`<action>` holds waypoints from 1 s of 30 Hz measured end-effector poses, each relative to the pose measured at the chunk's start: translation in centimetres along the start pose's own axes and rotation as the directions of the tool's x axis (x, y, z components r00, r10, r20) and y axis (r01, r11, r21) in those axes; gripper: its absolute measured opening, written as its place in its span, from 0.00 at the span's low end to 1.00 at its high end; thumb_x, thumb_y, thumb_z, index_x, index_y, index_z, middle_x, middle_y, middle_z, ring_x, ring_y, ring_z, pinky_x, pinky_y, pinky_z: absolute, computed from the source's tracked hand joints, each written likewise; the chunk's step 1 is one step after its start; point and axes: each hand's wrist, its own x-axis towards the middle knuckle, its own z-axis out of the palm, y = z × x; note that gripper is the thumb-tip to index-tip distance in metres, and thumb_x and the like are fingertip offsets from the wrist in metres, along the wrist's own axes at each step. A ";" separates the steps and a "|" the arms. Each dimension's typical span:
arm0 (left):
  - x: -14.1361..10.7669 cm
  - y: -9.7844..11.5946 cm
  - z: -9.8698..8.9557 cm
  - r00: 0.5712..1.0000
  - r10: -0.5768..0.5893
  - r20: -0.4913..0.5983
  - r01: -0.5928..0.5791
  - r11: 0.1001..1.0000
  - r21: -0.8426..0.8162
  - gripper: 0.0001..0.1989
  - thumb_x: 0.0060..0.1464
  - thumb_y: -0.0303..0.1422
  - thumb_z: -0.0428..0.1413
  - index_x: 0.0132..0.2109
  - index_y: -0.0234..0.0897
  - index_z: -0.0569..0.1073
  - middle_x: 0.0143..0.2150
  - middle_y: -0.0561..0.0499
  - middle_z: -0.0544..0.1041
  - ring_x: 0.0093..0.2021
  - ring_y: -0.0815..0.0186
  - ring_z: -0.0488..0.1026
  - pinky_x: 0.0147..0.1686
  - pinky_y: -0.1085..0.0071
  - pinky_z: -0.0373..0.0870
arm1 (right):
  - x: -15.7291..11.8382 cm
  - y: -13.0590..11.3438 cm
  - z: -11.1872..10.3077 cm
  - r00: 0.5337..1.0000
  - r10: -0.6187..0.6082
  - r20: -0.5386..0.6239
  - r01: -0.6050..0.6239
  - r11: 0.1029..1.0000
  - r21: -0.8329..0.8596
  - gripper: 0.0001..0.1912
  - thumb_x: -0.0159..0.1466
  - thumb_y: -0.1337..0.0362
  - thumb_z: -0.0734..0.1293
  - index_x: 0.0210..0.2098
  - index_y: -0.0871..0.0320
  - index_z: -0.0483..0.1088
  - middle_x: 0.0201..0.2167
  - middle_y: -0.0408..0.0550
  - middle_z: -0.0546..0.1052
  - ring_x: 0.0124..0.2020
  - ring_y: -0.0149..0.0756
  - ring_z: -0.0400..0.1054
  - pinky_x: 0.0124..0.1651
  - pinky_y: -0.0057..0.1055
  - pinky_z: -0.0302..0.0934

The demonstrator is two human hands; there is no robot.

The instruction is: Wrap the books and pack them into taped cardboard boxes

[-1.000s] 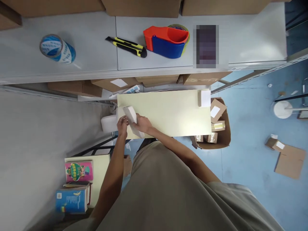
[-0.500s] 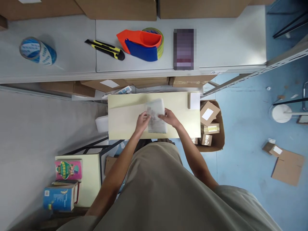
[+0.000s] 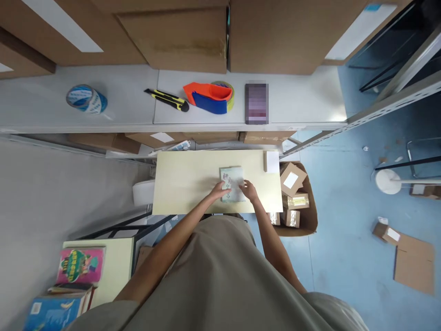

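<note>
A pale grey-green book point(image 3: 233, 177) with dark characters on its cover lies near the front edge of the cream table point(image 3: 186, 170). My left hand point(image 3: 219, 190) grips its left edge, thumb on the cover. On the opposite edge my right hand point(image 3: 248, 190) holds it, with the thumb side touching the cover. Fingers under the book are hidden. A white block or stack point(image 3: 272, 162) sits at the table's back right corner.
The shelf point(image 3: 292, 103) beyond holds blue tape point(image 3: 87, 99), a cutter point(image 3: 167, 99), an orange-blue tape dispenser point(image 3: 210, 97) and a blurred purple box point(image 3: 257, 103). Right of the table stands a carton point(image 3: 312, 211) of small boxes. Books point(image 3: 81, 265) lie on a side table.
The view has tilted, so shelf and table appear lower. The blurred, whitish item between my hands now shows as a flat book with its cover characters visible. Both hands remain at its sides.
</note>
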 end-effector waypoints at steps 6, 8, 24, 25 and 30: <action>-2.2 4.2 -4.9 0.984 0.179 -0.019 -0.179 0.982 -0.066 0.25 0.53 0.40 0.69 0.56 0.35 0.80 0.66 0.35 0.78 0.70 0.43 0.72 0.68 0.55 0.70 | -0.2 -6.9 -1.8 0.982 -0.189 -0.027 0.189 0.982 -0.001 0.20 0.68 0.59 0.70 0.57 0.57 0.76 0.56 0.65 0.82 0.58 0.56 0.79 0.59 0.47 0.73; -3.1 6.0 -7.5 0.961 0.269 -0.063 -0.274 0.957 -0.095 0.22 0.58 0.39 0.66 0.58 0.37 0.80 0.68 0.37 0.77 0.72 0.46 0.70 0.68 0.57 0.69 | -0.1 -11.4 -2.2 0.943 -0.328 -0.063 0.329 0.944 0.017 0.22 0.70 0.57 0.68 0.61 0.56 0.74 0.61 0.61 0.80 0.63 0.52 0.76 0.64 0.45 0.71; -9.9 14.7 -23.2 0.582 0.597 -0.552 -0.757 0.646 -0.100 0.20 0.63 0.33 0.61 0.61 0.41 0.78 0.65 0.42 0.79 0.69 0.51 0.74 0.71 0.52 0.69 | 5.7 -42.0 2.3 0.637 -0.769 0.049 0.655 0.507 -0.560 0.29 0.76 0.64 0.62 0.74 0.63 0.62 0.77 0.66 0.62 0.77 0.57 0.55 0.75 0.55 0.54; -10.2 14.2 -23.3 0.590 0.591 -0.550 -0.753 0.649 -0.109 0.20 0.64 0.33 0.61 0.61 0.41 0.78 0.65 0.42 0.79 0.69 0.51 0.74 0.71 0.52 0.69 | 6.0 -42.3 2.6 0.651 -0.756 0.067 0.644 0.504 -0.575 0.29 0.76 0.65 0.61 0.75 0.63 0.62 0.77 0.66 0.62 0.77 0.57 0.55 0.74 0.55 0.54; -9.6 11.5 -22.9 0.662 0.533 -0.527 -0.705 0.681 -0.197 0.18 0.62 0.33 0.62 0.59 0.40 0.79 0.65 0.41 0.79 0.68 0.52 0.75 0.70 0.52 0.69 | 6.8 -42.6 3.3 0.705 -0.706 0.070 0.596 0.536 -0.597 0.27 0.75 0.72 0.58 0.71 0.62 0.67 0.68 0.66 0.72 0.68 0.54 0.66 0.72 0.51 0.57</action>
